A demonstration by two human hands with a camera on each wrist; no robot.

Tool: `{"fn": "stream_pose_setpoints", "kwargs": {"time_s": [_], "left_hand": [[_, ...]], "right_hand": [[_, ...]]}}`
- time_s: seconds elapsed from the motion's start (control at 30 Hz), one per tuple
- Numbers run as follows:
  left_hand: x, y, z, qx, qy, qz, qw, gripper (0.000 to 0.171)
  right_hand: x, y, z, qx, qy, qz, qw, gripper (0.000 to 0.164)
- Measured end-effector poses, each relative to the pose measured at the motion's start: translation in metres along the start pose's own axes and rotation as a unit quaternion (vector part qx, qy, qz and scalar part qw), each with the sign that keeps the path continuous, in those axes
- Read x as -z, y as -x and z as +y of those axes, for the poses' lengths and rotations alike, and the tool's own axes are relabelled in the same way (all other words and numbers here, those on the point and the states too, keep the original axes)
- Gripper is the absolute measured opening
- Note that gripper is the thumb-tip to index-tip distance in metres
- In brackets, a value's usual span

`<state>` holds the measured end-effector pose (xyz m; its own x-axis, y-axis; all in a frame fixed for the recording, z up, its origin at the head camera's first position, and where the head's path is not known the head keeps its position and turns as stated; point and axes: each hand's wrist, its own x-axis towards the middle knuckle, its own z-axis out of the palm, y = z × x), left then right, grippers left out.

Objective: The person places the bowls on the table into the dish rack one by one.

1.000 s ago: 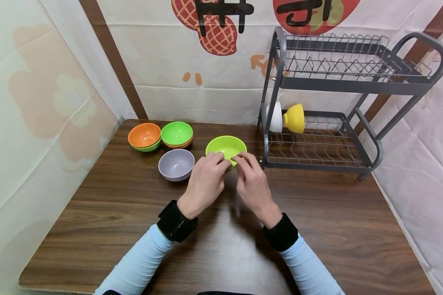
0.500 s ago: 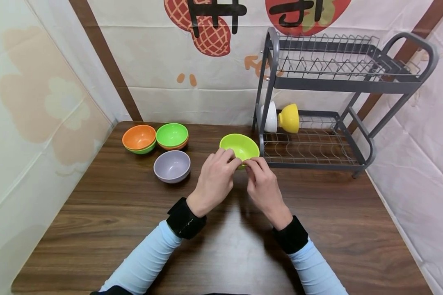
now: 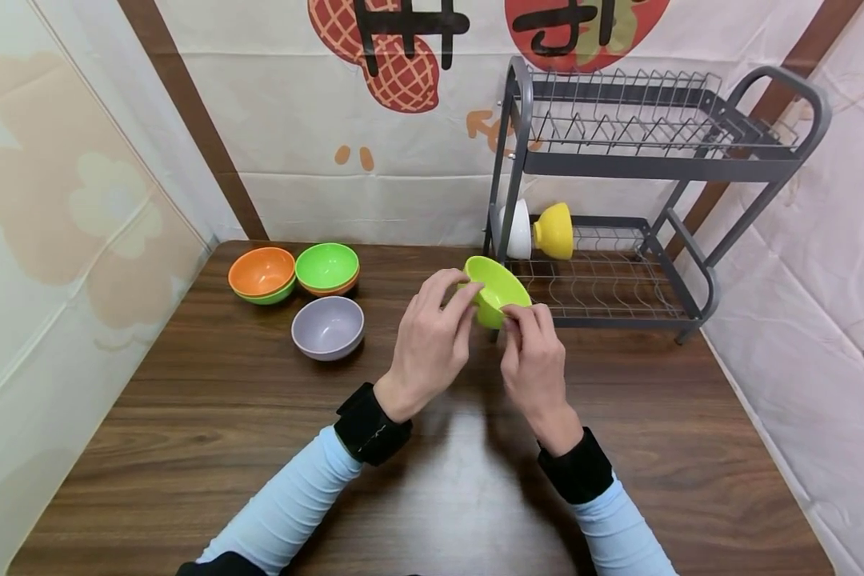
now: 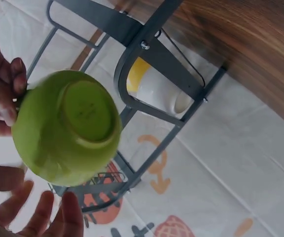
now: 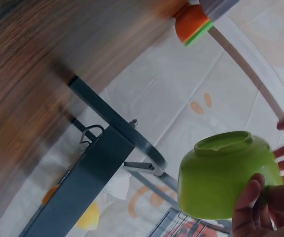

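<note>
A lime-green bowl is held above the table, tilted on its side near the left end of the dish rack. My right hand pinches its near rim between thumb and fingers. In the right wrist view the bowl shows its outer side and foot ring. My left hand is beside the bowl's left edge, thumb and fingers loosely spread. The left wrist view shows the left fingers parted at the bowl's lower edge, not curled round it, and the bowl's round base faces that camera.
A grey two-tier dish rack stands at the back right. Its lower tier holds a white bowl and a yellow bowl on their sides. Back left on the table are an orange-topped stack, a green-topped stack and a greyish-purple bowl.
The lime-green bowl has moved right toward the rack and tilted from nearly upright onto its side. My left fingers have loosened from its rim, while the right hand keeps its pinch.
</note>
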<state>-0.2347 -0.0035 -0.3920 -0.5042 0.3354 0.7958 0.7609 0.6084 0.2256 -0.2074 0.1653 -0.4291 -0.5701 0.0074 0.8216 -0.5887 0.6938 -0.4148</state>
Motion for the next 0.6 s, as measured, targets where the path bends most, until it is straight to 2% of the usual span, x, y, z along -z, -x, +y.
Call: {"fn": "stream_pose_setpoints", "kwargs": {"time_s": [0.07,0.13,0.3,0.4,0.6], "left_hand": [[-0.003,-0.002,-0.001,0.019,0.012,0.0,0.9997,0.033],[-0.007,-0.003,-0.002,0.039,0.013,-0.014,0.999,0.04],[-0.022,-0.004,-0.006,0.072,-0.025,-0.091,0.9929,0.052],[-0.036,-0.006,-0.008,0.07,-0.049,-0.14,0.9864,0.055],[-0.058,-0.009,-0.009,0.046,-0.091,-0.218,0.9707,0.048]], "right_hand": [[0.003,-0.001,0.002,-0.015,0.002,0.022,1.0,0.013],[0.007,-0.002,0.004,-0.027,0.004,0.04,0.999,0.013],[0.019,-0.005,0.008,-0.054,-0.001,0.065,0.996,0.015],[0.025,-0.008,0.01,-0.073,-0.012,0.074,0.994,0.016],[0.031,-0.013,0.015,-0.104,-0.024,0.095,0.99,0.018]]}}
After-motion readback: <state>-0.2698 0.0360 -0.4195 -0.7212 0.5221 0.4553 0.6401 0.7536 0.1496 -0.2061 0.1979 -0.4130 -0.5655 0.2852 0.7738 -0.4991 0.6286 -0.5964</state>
